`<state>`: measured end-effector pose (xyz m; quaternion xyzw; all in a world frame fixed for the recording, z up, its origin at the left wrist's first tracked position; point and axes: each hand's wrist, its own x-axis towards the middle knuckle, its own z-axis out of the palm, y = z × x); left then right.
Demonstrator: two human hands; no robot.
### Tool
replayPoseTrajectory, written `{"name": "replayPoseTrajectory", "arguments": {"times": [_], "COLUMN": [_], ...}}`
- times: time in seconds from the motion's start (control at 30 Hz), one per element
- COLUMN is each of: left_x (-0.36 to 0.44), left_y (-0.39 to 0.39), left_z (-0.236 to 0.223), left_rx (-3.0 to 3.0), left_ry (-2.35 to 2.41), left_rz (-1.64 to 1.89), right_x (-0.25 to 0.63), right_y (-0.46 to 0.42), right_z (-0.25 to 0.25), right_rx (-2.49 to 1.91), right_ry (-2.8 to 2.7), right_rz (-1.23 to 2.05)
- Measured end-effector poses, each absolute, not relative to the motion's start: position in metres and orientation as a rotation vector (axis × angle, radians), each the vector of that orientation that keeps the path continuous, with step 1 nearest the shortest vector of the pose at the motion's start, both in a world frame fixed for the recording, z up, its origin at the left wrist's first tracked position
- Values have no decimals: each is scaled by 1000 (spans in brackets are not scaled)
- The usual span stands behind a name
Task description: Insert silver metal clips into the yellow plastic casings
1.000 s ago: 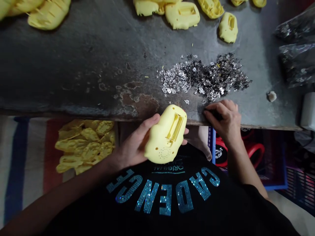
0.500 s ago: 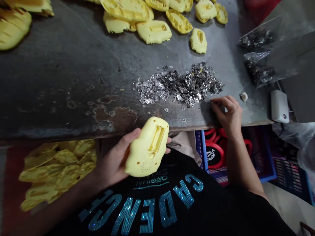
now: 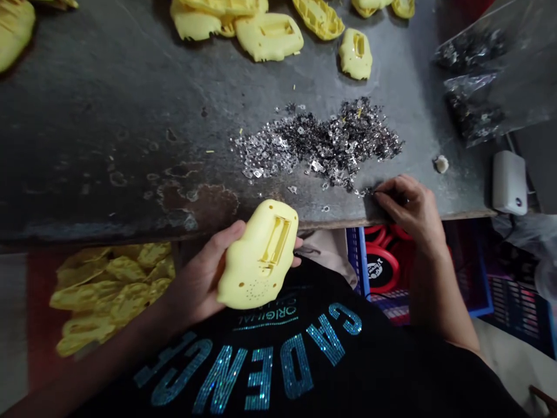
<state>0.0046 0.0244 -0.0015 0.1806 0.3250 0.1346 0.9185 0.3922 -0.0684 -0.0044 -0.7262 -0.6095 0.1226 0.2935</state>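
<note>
My left hand (image 3: 213, 261) is closed around a yellow plastic shell (image 3: 256, 255), held just off the table's front edge. The shell's outer face is up, showing a battery slot, screw holes and a ring of small speaker holes. On the table lies a heap of small metal contact pieces (image 3: 322, 142), silvery on the left and darker on the right. My right hand (image 3: 409, 203) rests at the heap's near right side, thumb and forefinger pinched beside a few small metal pieces (image 3: 364, 191). Whatever is between those fingertips is too small to make out.
More yellow shells (image 3: 270, 38) lie along the back of the table (image 3: 108, 128). At the right are plastic bags of metal pieces (image 3: 472, 110), a white box-shaped device (image 3: 509, 183) and a small white lump (image 3: 441, 164). Below stand a blue crate (image 3: 361, 261) with red items and a pile of yellow shells (image 3: 117, 284).
My right hand has shifted slightly right and nearer, and small metal pieces now show at its fingertips. My left hand keeps hold of the shell. The whole view has shifted a little.
</note>
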Motion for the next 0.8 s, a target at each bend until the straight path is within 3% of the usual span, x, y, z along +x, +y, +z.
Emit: {"name": "replayPoseTrajectory", "arguments": {"times": [0.3, 0.8], "left_x": [-4, 5], "left_y": [25, 19], "left_z": [-13, -3], "left_rx": [356, 394], "left_ry": [638, 604], "left_rz": [251, 256], "right_x": [394, 363], "right_y": [-93, -68], "right_z": [-14, -16], "right_rx": [-2034, -1969], "right_ry": [-1484, -1827], "right_rz": [-23, -187]}}
